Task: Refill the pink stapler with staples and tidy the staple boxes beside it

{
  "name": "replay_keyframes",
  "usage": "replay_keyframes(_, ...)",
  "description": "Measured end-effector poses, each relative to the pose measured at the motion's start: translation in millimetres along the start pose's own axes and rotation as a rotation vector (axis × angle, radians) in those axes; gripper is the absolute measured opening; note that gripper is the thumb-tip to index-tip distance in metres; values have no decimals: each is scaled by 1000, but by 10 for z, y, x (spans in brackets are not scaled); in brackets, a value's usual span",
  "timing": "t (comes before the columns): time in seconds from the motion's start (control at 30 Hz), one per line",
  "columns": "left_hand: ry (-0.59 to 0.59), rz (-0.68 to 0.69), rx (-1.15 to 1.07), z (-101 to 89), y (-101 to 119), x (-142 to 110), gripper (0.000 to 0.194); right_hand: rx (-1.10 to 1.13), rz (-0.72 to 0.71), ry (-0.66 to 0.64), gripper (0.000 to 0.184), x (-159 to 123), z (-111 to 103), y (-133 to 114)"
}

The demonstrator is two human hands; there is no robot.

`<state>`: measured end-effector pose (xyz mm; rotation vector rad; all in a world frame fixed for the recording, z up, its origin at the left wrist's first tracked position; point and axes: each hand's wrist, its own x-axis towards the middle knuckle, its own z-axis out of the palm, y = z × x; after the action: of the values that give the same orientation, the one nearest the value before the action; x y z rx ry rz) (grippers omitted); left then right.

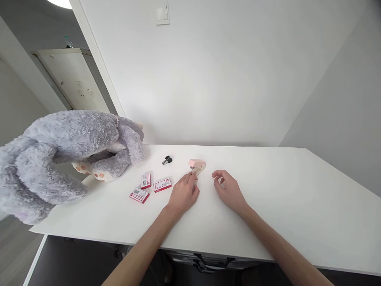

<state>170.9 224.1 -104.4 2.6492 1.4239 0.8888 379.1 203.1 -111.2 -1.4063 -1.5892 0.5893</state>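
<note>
A small stapler [197, 163] with a pink top and a cream base lies on the white desk [268, 190]. My left hand [183, 192] has its fingertips on the near end of that base and partly hides it; the thumb rests apart on the desk. To the right of the stapler, my right hand [228, 188] is beside it without touching. Its fingers are loosely bent, with a gap to the thumb and nothing visible between them. Three small red-and-white boxes [162, 184] lie left of my left hand. Behind them is a small black-handled metal tool [167, 160], its kind unclear.
A large grey plush toy [77, 133] takes up the left end of the desk. The desk's back edge meets a white wall [202, 79] with a switch [162, 14]. Black handles [212, 262] show below the front edge.
</note>
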Motion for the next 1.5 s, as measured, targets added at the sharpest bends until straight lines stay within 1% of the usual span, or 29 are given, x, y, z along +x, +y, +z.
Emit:
replay_keyframes(0.17,-58,38,-75,-35,20,-17,31,16,-4,67,25,-16,7,-17)
replay_keyframes(0.33,-123,71,-119,-77,30,-26,36,35,-67,120,35,-17,10,-27)
replay_keyframes(0.43,-129,114,-140,-101,41,-29,38,44,-92,129,40,-15,10,-28)
replay_keyframes(0.53,-129,156,-174,-131,66,-32,34,28,-87,119,42,-22,0,-39)
replay_keyframes(0.73,-165,187,-247,-197,121,-29,30,10,-94,81,45,-36,-26,-89)
replay_keyframes(0.87,-181,195,-268,-218,132,-28,27,12,-104,21,41,-34,-23,-92)
replay_keyframes(0.97,-163,186,-285,-207,127,-33,23,56,-57,-47,39,-38,-22,-93)
replay_keyframes(1.03,-127,167,-278,-189,121,-37,21,89,-24,-84,39,-43,-25,-102)
replay_keyframes(1.2,25,38,-232,-151,117,-31,16,119,-24,-108,40,-54,-38,-149)
replay_keyframes(1.27,62,-10,-232,-150,120,-25,12,125,-29,-119,40,-57,-41,-170)
replay_keyframes(1.37,68,-43,-254,-152,120,-18,13,144,-47,-137,39,-63,-45,-191)
replay_keyframes(1.5,46,-18,-252,-141,101,-11,19,172,-60,-156,37,-72,-45,-196)
